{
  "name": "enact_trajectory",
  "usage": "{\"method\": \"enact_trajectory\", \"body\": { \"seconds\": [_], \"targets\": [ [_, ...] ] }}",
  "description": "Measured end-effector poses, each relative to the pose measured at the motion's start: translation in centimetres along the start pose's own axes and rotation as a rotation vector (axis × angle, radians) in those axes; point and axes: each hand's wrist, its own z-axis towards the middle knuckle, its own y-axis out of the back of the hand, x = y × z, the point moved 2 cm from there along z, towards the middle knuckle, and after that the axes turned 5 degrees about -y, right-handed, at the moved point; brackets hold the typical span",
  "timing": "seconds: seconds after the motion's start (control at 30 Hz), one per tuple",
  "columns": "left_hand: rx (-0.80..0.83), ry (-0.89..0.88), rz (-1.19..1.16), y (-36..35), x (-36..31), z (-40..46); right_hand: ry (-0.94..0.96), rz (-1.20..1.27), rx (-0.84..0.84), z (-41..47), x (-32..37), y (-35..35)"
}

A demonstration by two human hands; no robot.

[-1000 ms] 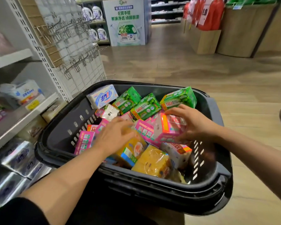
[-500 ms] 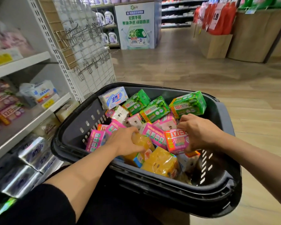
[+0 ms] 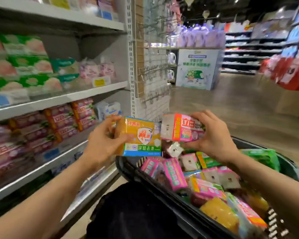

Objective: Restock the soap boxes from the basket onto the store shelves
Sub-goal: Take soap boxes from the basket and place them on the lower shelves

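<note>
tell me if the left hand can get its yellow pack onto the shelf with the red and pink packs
Probably yes. The left hand holds the yellow pack up clear of the basket, beside that shelf, with nothing between them. The shelf's near edge looks bare, though blur hides detail.

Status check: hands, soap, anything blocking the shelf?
Left hand grips yellow soap pack; right hand grips pink soap box. Both above basket. Nothing blocking.
</note>
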Motion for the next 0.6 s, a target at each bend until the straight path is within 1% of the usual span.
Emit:
{"method": "enact_trajectory", "body": {
  "seconds": [0.1,0.23,0.33,0.4,0.47,0.53,0.6],
  "targets": [
    [-0.185,0.024,0.053,7.6,0.9,-1.4,0.117,0.072,0.026,3.0,5.1,-3.7],
    [-0.388,0.060,0.021,15.8,2.2,-4.7,0.255,0.176,0.103,5.6,11.9,-9.6],
    [-0.554,0.105,-0.091,20.9,3.8,-8.6,0.364,0.226,0.167,7.1,18.1,-13.7],
    [-0.671,0.144,-0.155,23.5,5.1,-10.8,0.417,0.261,0.176,7.5,21.7,-16.1],
    [-0.731,0.162,-0.165,25.7,5.6,-12.4,0.464,0.285,0.178,7.9,24.6,-18.3],
    [-0.729,0.164,-0.132,27.5,5.7,-13.3,0.496,0.310,0.179,8.1,27.1,-20.4],
    [-0.728,0.202,-0.091,29.0,5.8,-14.0,0.480,0.327,0.175,8.1,28.8,-22.5]
  ]
}}
